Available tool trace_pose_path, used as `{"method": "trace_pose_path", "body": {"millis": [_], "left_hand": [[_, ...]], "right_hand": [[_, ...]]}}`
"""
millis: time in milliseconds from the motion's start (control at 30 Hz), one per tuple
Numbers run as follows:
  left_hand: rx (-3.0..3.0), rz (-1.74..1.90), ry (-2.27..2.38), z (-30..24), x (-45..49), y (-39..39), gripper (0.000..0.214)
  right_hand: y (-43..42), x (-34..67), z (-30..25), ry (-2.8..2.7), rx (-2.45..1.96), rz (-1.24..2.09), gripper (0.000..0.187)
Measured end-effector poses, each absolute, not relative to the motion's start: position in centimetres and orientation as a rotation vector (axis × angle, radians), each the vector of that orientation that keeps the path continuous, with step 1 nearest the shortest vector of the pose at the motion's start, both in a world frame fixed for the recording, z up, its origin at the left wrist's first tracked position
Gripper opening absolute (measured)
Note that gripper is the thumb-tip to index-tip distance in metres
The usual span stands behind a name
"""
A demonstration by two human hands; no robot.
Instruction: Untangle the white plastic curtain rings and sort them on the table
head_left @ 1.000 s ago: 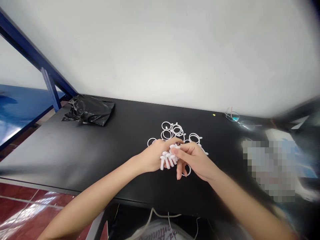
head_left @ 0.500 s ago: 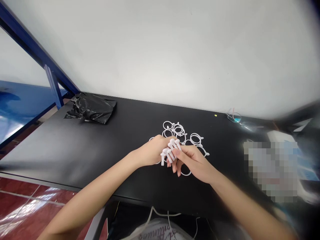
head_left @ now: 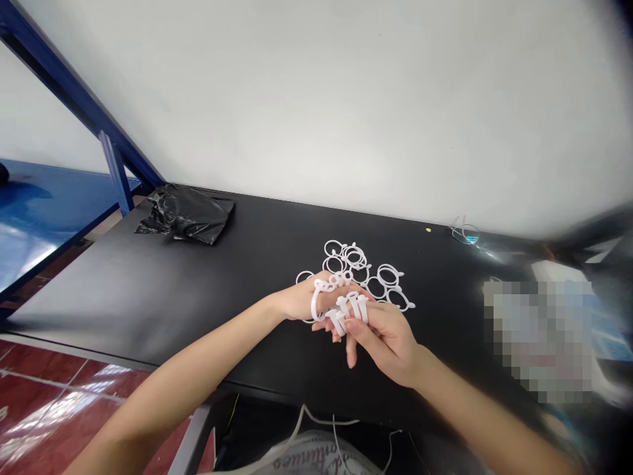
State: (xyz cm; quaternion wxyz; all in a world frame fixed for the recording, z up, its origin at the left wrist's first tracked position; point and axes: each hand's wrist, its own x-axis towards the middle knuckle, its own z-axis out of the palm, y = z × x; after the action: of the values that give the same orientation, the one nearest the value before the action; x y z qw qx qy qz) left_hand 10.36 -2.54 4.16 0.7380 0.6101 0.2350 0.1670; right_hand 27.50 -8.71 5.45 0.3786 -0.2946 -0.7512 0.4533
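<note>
While one bunch of thin white plastic rings with small rounded tabs [head_left: 341, 322] sits at the fingers of the right hand [head_left: 393, 336], gripped there by its thumb, more tabbed rings [head_left: 316, 305] lie across the left hand [head_left: 298, 300]; how far its fingers close I cannot tell. Just beyond both hands, loose white rings [head_left: 355, 249] overlap on the black table [head_left: 257, 264]. Farther out, a crumpled black plastic bag [head_left: 192, 214] lies ahead and left of the hands, a tiny yellow piece [head_left: 428, 229] ahead and right.
</note>
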Motion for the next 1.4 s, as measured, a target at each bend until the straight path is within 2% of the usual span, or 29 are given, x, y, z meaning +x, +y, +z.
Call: {"method": "trace_pose_path", "body": {"millis": [133, 267, 400, 600, 767, 900, 1033, 1167, 1233, 1400], "left_hand": [[1.446, 0.614, 0.619, 3.2, 10.4, -2.5, 0.045], [1.553, 0.698, 0.706, 2.7, 10.6, -2.9, 0.041], [1.604, 0.688, 0.728, 2.8, 10.7, -2.8, 0.04], [1.297, 0.563, 0.703, 2.8, 11.7, -3.1, 0.028], [1.492, 0.601, 0.701, 3.9, 10.8, -3.0, 0.014], [1.833, 0.606, 0.979, 5.2, 6.4, -0.1, 0.011], [2.075, 0.255, 1.353, 5.4, 1.2, 3.5, 0.012], [2.245, 0.194, 1.577, 4.2, -1.3, 4.5, 0.01], [2.269, 0.178, 1.667, 3.7, -1.7, 4.0, 0.016], [2.198, 0.15, 1.607, 3.9, -3.5, 2.3, 0.05]], "right_hand": [[-8.8, 26.8, 4.6, -1.595, -0.965, 1.421, 0.016], [-8.4, 26.2, 4.2, -1.396, -1.093, 1.515, 0.029], [-7.8, 26.5, 4.2, -1.394, -1.063, 1.69, 0.026], [-8.3, 27.0, 4.2, -1.423, -0.994, 1.721, 0.023], [-8.1, 26.9, 4.3, -1.378, -1.007, 1.67, 0.023], [-6.6, 28.4, 4.9, -1.318, -1.158, 1.493, 0.041], [-5.4, 30.7, 5.5, -1.281, -1.259, 1.343, 0.029], [-4.7, 32.5, 5.2, -1.258, -1.321, 1.278, 0.029], [-4.6, 33.2, 4.8, -1.281, -1.356, 1.22, 0.03], [-4.1, 34.7, 4.6, -1.381, -1.443, 1.125, 0.037]]}}
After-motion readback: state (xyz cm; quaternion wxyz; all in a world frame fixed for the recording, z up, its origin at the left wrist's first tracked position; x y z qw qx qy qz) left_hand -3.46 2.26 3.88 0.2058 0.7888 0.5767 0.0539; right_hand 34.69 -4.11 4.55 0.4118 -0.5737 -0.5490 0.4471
